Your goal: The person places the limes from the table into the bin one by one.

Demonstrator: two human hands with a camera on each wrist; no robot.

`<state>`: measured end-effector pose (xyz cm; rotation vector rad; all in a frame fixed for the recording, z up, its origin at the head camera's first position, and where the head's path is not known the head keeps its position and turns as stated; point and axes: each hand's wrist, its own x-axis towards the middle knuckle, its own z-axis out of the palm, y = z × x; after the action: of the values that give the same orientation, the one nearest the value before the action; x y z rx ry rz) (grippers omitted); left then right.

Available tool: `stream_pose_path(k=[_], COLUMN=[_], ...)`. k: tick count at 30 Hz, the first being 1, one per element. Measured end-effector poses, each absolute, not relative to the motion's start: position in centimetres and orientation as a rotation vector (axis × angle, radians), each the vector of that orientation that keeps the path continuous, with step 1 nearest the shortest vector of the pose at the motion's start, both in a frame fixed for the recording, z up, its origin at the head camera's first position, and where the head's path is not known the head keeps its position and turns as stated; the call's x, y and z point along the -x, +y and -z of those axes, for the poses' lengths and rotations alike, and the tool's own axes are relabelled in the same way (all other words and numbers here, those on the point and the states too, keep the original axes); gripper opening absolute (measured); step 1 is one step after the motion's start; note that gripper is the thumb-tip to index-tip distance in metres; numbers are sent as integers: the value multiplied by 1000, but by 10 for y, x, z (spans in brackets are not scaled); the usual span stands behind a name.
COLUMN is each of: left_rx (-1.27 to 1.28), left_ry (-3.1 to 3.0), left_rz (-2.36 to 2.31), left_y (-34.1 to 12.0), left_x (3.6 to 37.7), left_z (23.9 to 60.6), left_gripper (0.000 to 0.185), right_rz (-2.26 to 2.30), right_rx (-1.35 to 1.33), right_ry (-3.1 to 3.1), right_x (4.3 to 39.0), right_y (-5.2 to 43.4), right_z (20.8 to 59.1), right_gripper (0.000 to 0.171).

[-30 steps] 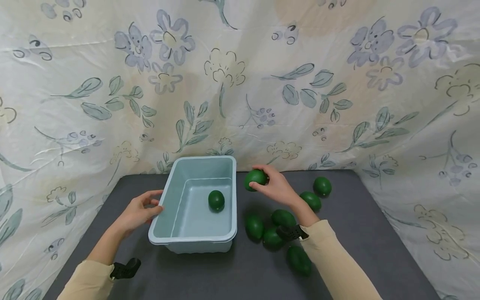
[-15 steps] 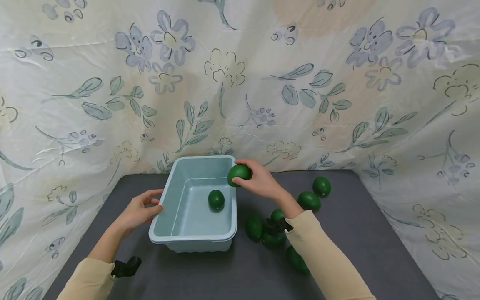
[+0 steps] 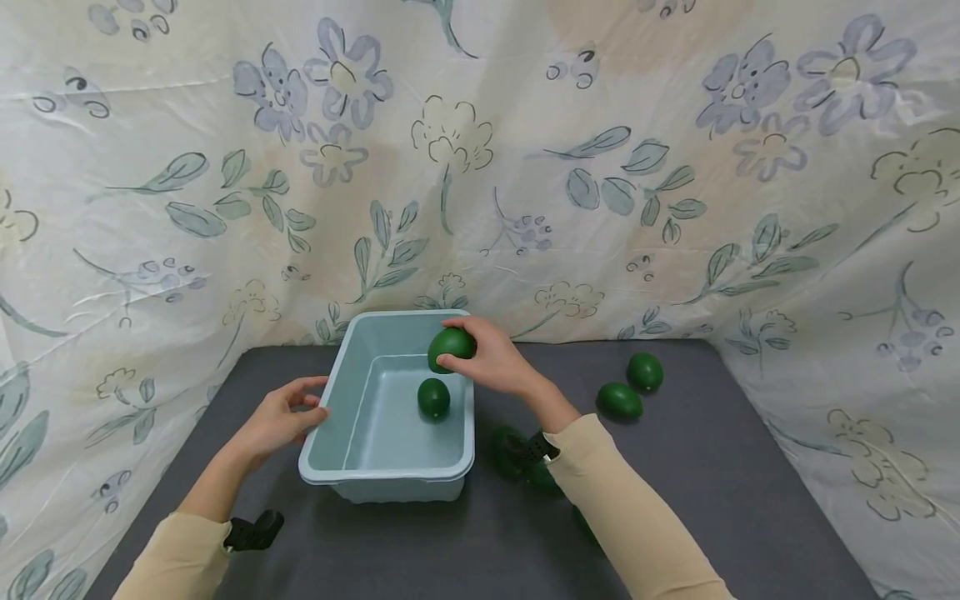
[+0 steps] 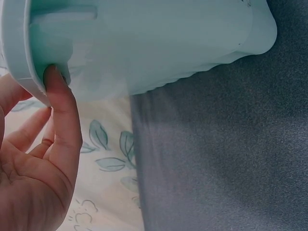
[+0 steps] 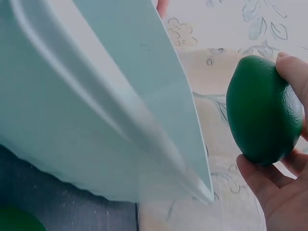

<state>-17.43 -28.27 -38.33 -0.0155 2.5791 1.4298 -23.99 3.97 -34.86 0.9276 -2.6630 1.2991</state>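
Observation:
In the head view my right hand [image 3: 491, 358] holds a dark green, oval avocado [image 3: 452, 349] above the far right part of a pale blue plastic basin [image 3: 386, 477]. The right wrist view shows this avocado [image 5: 262, 109] pinched between thumb and fingers, clear of the basin's side [image 5: 86, 139]. Another avocado [image 3: 433, 399] lies on the basin's floor. My left hand [image 3: 281, 421] grips the basin's left rim; in the left wrist view a digit of that hand [image 4: 60, 130] is tucked against the rim's underside.
Two avocados, a near one [image 3: 619, 402] and a far one [image 3: 646, 372], lie right of the basin on the dark grey tabletop [image 3: 720, 492]. Several more, such as one by the wristband [image 3: 507, 450], are partly hidden under my right forearm. Floral cloth [image 3: 480, 250] hangs behind.
My right hand has carried the avocado leftward, from beside the basin, across its right rim, to above its inside. My left hand and the basin have stayed in place.

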Motion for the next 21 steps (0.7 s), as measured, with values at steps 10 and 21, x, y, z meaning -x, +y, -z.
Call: stream_pose_path(k=[10, 21], left_rx=[38, 43], left_ry=[2582, 2589], left_rz=[-1417, -1401], left_y=[-282, -282], left_x=[176, 176], left_z=[385, 385], left_gripper=[60, 60], right_rz=[-1319, -1309], right_rx=[-999, -1052], right_ry=[-2657, -2696], right_x=[237, 234], right_y=[19, 1], right_z=[350, 349], right_gripper=[54, 54])
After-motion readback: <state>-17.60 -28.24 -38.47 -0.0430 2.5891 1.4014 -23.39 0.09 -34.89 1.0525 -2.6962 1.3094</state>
